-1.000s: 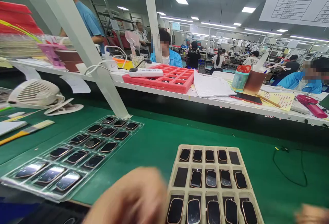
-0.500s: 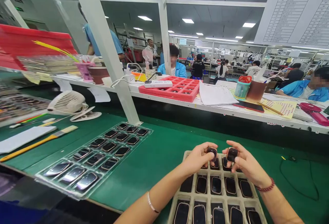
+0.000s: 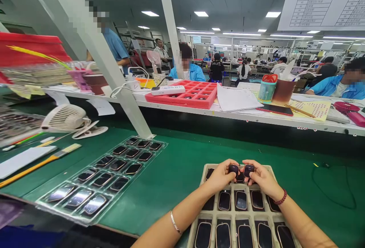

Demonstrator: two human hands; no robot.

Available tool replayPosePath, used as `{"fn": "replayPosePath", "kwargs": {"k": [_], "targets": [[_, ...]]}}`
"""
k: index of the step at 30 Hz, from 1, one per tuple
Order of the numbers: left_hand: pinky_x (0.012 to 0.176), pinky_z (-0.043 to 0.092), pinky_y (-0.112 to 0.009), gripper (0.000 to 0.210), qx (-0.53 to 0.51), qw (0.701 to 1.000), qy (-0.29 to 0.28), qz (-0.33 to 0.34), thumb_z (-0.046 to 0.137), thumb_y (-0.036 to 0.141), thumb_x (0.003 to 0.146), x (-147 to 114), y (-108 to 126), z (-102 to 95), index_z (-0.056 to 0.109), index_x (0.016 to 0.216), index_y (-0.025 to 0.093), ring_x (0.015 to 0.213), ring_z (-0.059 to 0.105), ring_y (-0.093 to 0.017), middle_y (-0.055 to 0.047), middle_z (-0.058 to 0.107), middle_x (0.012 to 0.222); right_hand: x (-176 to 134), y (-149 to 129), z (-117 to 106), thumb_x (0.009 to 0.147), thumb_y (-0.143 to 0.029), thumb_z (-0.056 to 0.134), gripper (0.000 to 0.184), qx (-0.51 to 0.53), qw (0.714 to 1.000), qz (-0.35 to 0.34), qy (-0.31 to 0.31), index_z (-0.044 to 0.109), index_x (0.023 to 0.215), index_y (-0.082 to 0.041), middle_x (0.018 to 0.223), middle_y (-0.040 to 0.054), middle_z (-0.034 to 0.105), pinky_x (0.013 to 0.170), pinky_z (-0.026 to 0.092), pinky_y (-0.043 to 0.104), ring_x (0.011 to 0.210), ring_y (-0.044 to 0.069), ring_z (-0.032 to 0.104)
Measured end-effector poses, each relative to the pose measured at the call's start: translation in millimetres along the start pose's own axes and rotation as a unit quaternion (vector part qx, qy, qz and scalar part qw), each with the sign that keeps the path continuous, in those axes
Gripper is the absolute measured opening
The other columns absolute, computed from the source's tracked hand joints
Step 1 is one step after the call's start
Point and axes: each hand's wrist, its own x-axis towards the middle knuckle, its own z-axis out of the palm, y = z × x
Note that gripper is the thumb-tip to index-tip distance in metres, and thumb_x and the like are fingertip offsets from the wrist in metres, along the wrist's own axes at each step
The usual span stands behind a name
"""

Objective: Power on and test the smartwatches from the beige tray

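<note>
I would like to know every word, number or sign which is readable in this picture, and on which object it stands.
"11 10", probably, on the white box; any mark between the numbers is unclear, and its other print is too small.
Hanging sheet: a printed table, too blurred to read.
Black shirt in the background: pale lettering, unreadable.
Devices in the left hand and right hand: tiny pale marks, too small.

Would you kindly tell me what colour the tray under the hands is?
The tray is pale cream, best seen in the head view.
</note>
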Motion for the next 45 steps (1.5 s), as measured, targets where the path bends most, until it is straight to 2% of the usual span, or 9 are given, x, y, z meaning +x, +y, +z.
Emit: {"fn": "replayPosePath", "kwargs": {"k": [11, 16, 19, 23, 27, 36, 45], "targets": [[0.063, 0.045, -0.024, 0.035, -0.004, 1.000, -0.016, 0.004, 0.055, 0.005, 0.065, -0.2, -5.6, -0.8, 0.052, 0.099, 0.014, 0.064, 0.056, -0.010, -0.004, 0.062, 0.087, -3.0, 0.8, 3.4, 0.079, -0.026, 0.059, 0.038, -0.023, 1.000, -0.001, -0.010, 0.049, 0.116, -0.023, 0.100, 0.0060, 0.058, 0.057, 0.049, 0.026, 0.069, 0.013, 0.060], [0.056, 0.045, -0.023, 0.047, -0.030, 1.000, -0.007, -0.006, 0.058, 0.020, 0.073, -1.7, 0.5, -3.0, 0.048, 0.119, 0.017, 0.075, 0.059, -0.015, -0.009, 0.059, 0.102, -2.9, 0.0, 1.1, 0.079, -0.032, 0.059, 0.052, 0.020, 1.000, 0.008, 0.007, 0.042, 0.128, -0.029, 0.117, 0.0076, 0.052, 0.065, 0.052, 0.031, 0.081, 0.016, 0.059], [0.057, 0.046, -0.025, 0.052, -0.042, 0.999, -0.019, -0.007, 0.059, 0.029, 0.076, -1.4, 1.1, -5.1, 0.046, 0.125, 0.017, 0.075, 0.058, -0.016, -0.009, 0.057, 0.100, -3.4, -0.6, -1.8, 0.079, -0.035, 0.060, 0.056, 0.056, 0.998, 0.030, 0.010, 0.040, 0.131, -0.030, 0.117, 0.0070, 0.052, 0.069, 0.052, 0.033, 0.081, 0.015, 0.058], [0.054, 0.043, -0.023, 0.054, -0.054, 0.998, -0.029, -0.009, 0.065, 0.033, 0.073, -1.7, -0.2, -5.5, 0.049, 0.122, 0.019, 0.070, 0.060, -0.015, -0.005, 0.055, 0.091, -4.3, -0.2, -4.2, 0.076, -0.035, 0.064, 0.053, 0.062, 0.997, 0.040, 0.011, 0.047, 0.126, -0.027, 0.101, 0.0049, 0.057, 0.061, 0.051, 0.028, 0.069, 0.013, 0.058], [0.048, 0.038, -0.019, 0.052, -0.052, 0.998, -0.026, -0.006, 0.070, 0.033, 0.068, -2.8, 0.8, -4.7, 0.053, 0.115, 0.018, 0.059, 0.057, -0.009, -0.002, 0.053, 0.086, -4.1, 1.1, -4.5, 0.073, -0.035, 0.068, 0.048, 0.047, 0.998, 0.034, -0.013, 0.054, 0.118, -0.025, 0.089, 0.0022, 0.058, 0.053, 0.048, 0.024, 0.055, 0.008, 0.053], [0.049, 0.036, -0.019, 0.051, -0.047, 0.998, -0.033, -0.007, 0.071, 0.035, 0.066, -2.5, -1.5, -6.5, 0.053, 0.111, 0.018, 0.054, 0.055, -0.006, -0.002, 0.054, 0.088, -3.7, 2.5, -3.9, 0.072, -0.037, 0.069, 0.047, 0.026, 0.999, 0.032, -0.023, 0.055, 0.115, -0.024, 0.085, 0.0017, 0.060, 0.051, 0.047, 0.022, 0.053, 0.008, 0.049], [0.048, 0.033, -0.018, 0.050, -0.037, 0.999, -0.031, -0.009, 0.070, 0.034, 0.067, -3.2, -2.3, -6.6, 0.053, 0.111, 0.019, 0.055, 0.055, -0.006, -0.002, 0.054, 0.089, -4.9, 0.5, -2.9, 0.072, -0.039, 0.067, 0.051, 0.015, 0.999, 0.022, -0.024, 0.053, 0.119, -0.025, 0.100, 0.0056, 0.059, 0.052, 0.047, 0.025, 0.058, 0.010, 0.050]]}}
